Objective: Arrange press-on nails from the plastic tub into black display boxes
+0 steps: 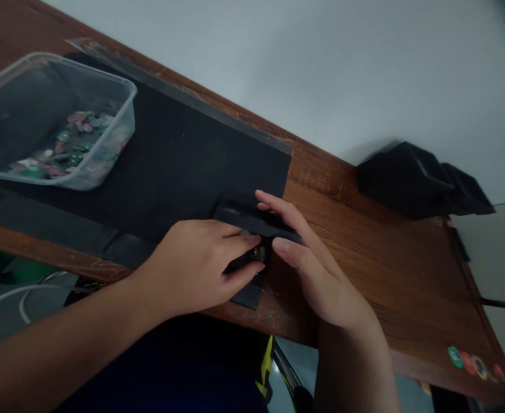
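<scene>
A black plastic bin [256, 218] rests near the front edge of the table, dark and partly covered by both hands. My right hand [317, 269] grips its right end, thumb on the near side and fingers on the far side. The fingers of my left hand [212, 261] reach down into the bin, curled with thumb and forefinger close together. Small shiny pieces [259, 252] show between those fingertips; whether they are pinched or lie in the bin is hard to make out.
A clear plastic tub [125, 123] with many small coloured stones [80, 143] stands on a black mat [183, 155] at left. Black bins [407, 178] sit by the wall at right. Round stickers [467, 362] mark the table's [356, 258] right corner. White cables [24, 298] hang below.
</scene>
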### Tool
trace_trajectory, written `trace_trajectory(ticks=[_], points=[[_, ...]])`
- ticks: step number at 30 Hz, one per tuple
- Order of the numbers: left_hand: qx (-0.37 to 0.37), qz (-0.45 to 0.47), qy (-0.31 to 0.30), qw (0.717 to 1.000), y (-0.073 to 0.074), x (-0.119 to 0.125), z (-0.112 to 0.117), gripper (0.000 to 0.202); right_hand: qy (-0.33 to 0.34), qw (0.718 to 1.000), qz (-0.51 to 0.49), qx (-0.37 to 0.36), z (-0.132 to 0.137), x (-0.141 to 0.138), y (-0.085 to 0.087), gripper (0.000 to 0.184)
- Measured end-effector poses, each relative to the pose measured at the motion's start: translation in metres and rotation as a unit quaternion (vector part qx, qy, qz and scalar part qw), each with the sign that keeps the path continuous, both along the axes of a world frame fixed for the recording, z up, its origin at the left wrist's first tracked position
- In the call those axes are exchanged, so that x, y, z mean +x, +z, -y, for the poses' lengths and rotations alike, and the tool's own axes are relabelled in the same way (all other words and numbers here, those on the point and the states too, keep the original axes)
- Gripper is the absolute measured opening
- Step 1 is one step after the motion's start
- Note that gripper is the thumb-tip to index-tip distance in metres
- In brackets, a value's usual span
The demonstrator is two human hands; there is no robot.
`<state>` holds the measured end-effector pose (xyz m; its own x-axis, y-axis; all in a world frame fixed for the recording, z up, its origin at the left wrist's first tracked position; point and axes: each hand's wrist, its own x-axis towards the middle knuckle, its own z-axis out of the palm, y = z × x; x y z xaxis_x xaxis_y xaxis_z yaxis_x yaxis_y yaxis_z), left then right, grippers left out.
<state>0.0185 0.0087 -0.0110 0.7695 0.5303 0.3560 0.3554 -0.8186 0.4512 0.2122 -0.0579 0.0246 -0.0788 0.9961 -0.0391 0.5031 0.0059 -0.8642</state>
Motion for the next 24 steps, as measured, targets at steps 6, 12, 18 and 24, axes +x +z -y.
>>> trace_trajectory(ticks=[6,12,18,24], points=[[-0.005,0.012,0.008,1.0,-0.0028,-0.0009,-0.0023,0.019,0.005,1.0,-0.007,0.011,0.0001,-0.0008,0.0005,0.047],[0.02,0.036,0.011,0.999,-0.0058,-0.0023,-0.0018,0.015,0.006,1.0,-0.011,0.015,-0.0004,-0.0007,-0.0017,0.046],[0.044,0.055,0.015,0.997,-0.0065,-0.0027,-0.0018,0.016,0.005,1.0,-0.011,0.015,0.0007,-0.0001,-0.0013,0.046],[0.052,0.07,-0.001,0.996,-0.0069,-0.003,-0.0042,0.014,0.007,1.0,-0.011,0.015,-0.0002,0.0001,-0.0018,0.046]])
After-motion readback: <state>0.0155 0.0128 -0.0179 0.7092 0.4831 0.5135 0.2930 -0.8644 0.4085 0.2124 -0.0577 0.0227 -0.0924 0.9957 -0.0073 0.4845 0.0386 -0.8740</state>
